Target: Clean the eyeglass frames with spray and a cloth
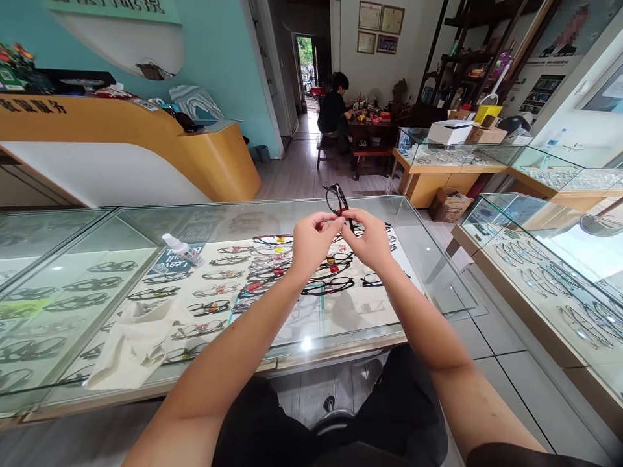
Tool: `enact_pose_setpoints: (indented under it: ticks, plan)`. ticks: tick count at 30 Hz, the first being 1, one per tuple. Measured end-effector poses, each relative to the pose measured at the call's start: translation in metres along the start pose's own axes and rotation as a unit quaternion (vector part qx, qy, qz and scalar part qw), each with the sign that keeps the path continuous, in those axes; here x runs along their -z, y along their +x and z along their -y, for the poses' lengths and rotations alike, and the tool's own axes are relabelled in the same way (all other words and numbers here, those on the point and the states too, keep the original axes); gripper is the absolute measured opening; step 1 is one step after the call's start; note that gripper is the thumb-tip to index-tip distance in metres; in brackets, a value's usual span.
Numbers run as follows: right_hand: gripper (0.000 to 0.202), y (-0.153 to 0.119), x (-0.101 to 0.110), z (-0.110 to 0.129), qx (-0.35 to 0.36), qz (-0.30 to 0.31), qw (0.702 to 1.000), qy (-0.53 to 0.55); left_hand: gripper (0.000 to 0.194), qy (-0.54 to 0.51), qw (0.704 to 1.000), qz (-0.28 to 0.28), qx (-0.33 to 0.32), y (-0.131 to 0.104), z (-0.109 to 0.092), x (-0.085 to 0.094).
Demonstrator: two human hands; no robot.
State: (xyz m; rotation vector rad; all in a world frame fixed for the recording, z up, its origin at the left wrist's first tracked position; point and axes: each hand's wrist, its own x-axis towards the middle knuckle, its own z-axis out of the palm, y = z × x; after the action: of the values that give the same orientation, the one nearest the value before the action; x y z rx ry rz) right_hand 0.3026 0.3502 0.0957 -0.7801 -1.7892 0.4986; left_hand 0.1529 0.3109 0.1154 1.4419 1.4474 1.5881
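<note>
Both of my hands are raised above the glass display counter point(360, 318), pinching one pair of dark-framed eyeglasses point(335, 196). My left hand point(314, 241) has its thumb and forefinger closed on the frame, and my right hand point(366, 237) grips it close beside. The glasses stick up above my fingertips; their lower part is hidden behind my hands. Below lie several rows of eyeglasses point(328, 285), some with red or yellow tags. A white spray bottle point(182, 250) lies tilted to the left, and a crumpled pale cloth point(129, 347) sits near the counter's front edge.
More glass cases of eyeglasses point(549, 272) stand to my right. Behind them are a white box point(450, 132) and a cardboard box point(448, 205) on the floor. A person in black point(333, 110) sits at a far table. An orange and white desk point(214, 152) stands back left.
</note>
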Motion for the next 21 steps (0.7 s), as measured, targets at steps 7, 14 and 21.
enact_pose_setpoints:
  ticks: [7, 14, 21]
  plan:
    - [0.039, 0.019, 0.039, -0.007, -0.001, -0.155, 0.987, 0.042, 0.019, 0.094, 0.994, 0.045, -0.020, 0.026, -0.012, -0.007]
    - [0.077, 0.042, 0.083, -0.041, -0.089, -0.268, 0.936, 0.212, 0.010, 0.388, 0.852, 0.349, -0.038, 0.044, -0.037, -0.047]
    - [0.078, 0.044, 0.077, -0.045, -0.089, -0.263, 0.937, 0.213, 0.006, 0.484, 0.762, 0.429, -0.049, 0.033, -0.029, -0.097]
